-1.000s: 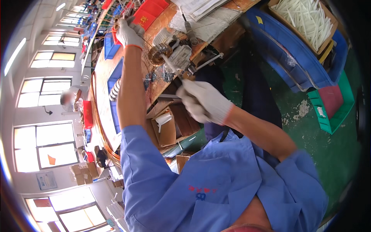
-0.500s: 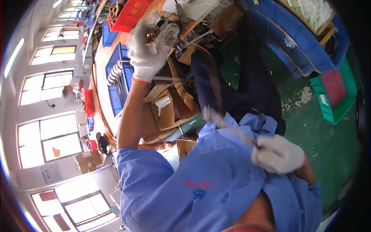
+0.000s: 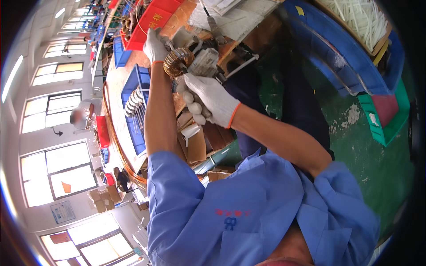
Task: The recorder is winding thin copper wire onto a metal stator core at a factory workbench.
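A ring-shaped coil wound with copper wire [image 3: 177, 62] sits at a small machine with a clear cover [image 3: 205, 60] on the bench. My left hand [image 3: 155, 47], in a white glove, is against the coil's left side; its fingers are mostly hidden. From the right, my gloved right hand [image 3: 211, 98] reaches to the coil's near side, thumb forward and fingers curled under. Whatever lies in that grip is hidden.
A red bin [image 3: 155, 20] stands beyond my left hand. Left of my forearm, a blue tray [image 3: 141, 74] holds several white-wrapped rings [image 3: 134, 103]. Cardboard boxes [image 3: 195, 148] lie below the bench. At right are a large blue bin [image 3: 328, 53] and a green crate [image 3: 384, 119].
My right hand has swung from beside my chest, where it held a blurred thin stick-like thing, up to the coil. My left hand has shifted slightly up and left, and the coil shows more fully.
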The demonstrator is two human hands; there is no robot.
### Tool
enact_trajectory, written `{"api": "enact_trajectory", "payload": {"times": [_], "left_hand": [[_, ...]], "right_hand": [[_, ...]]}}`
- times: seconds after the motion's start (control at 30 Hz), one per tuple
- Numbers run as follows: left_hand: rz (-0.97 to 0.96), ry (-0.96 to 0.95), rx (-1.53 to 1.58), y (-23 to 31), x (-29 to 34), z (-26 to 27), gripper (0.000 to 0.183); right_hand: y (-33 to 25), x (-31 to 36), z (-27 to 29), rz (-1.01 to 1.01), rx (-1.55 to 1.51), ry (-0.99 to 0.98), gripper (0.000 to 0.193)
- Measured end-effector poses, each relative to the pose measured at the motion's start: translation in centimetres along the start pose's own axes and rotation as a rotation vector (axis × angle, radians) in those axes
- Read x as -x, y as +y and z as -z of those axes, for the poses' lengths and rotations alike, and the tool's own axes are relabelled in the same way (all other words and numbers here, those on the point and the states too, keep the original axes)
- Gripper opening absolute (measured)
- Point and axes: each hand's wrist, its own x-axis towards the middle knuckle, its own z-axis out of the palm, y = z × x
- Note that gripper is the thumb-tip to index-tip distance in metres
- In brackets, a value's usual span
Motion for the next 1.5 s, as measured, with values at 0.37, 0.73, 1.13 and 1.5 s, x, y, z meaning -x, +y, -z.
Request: {"api": "enact_trajectory", "payload": {"times": [0.37, 0.73, 1.13, 1.5], "left_hand": [[-1.319, -0.881, -1.288, 5.8, 20.1, -0.8, 0.079], [-0.124, -0.150, -0.170, 9.5, 6.5, -5.8, 0.053], [0.068, -0.081, -0.144, 2.3, 3.2, 1.2, 0.046], [-1.128, -1.211, -1.311, 9.1, 18.9, -7.5, 0.026]], "right_hand": [[-3.9, 28.2, 4.8, -0.461, 0.335, 0.050, 0.025], [-3.4, 17.5, 5.8, -0.316, 0.233, -0.092, 0.041], [-1.5, 7.1, 0.3, -0.295, -0.057, 0.081, 0.038], [-5.5, 30.5, 10.3, -0.553, 0.394, 0.095, 0.044]]}}
